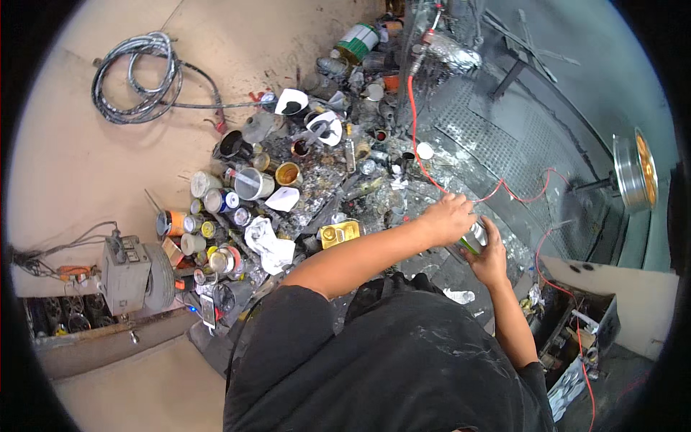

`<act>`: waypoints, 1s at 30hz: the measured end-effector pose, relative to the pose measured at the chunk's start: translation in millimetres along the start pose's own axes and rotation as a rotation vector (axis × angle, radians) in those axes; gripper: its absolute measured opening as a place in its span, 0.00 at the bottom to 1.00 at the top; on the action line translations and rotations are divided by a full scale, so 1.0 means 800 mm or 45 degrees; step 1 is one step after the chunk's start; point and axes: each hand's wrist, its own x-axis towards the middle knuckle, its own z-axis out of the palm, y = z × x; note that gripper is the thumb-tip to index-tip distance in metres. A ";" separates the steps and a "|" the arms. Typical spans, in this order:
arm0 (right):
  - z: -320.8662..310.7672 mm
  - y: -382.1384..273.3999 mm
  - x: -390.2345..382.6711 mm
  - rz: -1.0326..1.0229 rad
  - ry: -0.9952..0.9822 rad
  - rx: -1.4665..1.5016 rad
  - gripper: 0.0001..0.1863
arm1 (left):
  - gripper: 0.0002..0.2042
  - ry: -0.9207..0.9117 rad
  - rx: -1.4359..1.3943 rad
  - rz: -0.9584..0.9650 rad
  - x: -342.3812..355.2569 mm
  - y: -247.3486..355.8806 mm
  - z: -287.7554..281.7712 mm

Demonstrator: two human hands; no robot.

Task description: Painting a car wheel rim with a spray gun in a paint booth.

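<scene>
My right hand (489, 255) is wrapped round a small shiny container (475, 236), silver with a green edge and mostly hidden by the fingers. Just to its left, my left hand (449, 218) is closed, its fingers curled close to the container's upper end. What sits inside those left fingers is hidden. A thin red hose (413, 115) hangs down past the far side of my left hand. Below my left forearm, a yellow rectangular tin (340, 233) lies on the paint-stained bench (317, 205).
Several paint pots crowd the left, among them a white tub (253, 184) and an amber-filled cup (288, 175). White paper (268, 248) lies nearby. At far right a wheel rim (633, 173) hangs on a stand. An open box (604, 324) stands lower right.
</scene>
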 end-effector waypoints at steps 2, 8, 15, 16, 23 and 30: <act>0.003 -0.004 0.001 0.150 -0.087 0.046 0.50 | 0.16 -0.002 0.024 -0.001 -0.006 0.000 0.005; 0.015 -0.010 0.012 0.238 -0.072 0.117 0.51 | 0.17 0.125 -0.237 -0.269 -0.016 -0.002 0.001; 0.025 0.008 0.022 0.321 0.169 0.415 0.52 | 0.21 0.856 -0.747 -0.908 -0.092 -0.105 0.064; 0.023 0.013 0.020 0.352 0.177 0.384 0.52 | 0.18 0.845 -0.605 -1.143 -0.124 -0.137 0.083; -0.021 0.058 -0.015 0.479 0.269 0.261 0.52 | 0.15 0.721 -0.301 -2.220 -0.315 -0.285 0.182; -0.056 0.103 -0.074 0.582 0.300 -0.119 0.54 | 0.41 0.584 0.119 -2.129 -0.357 -0.322 0.217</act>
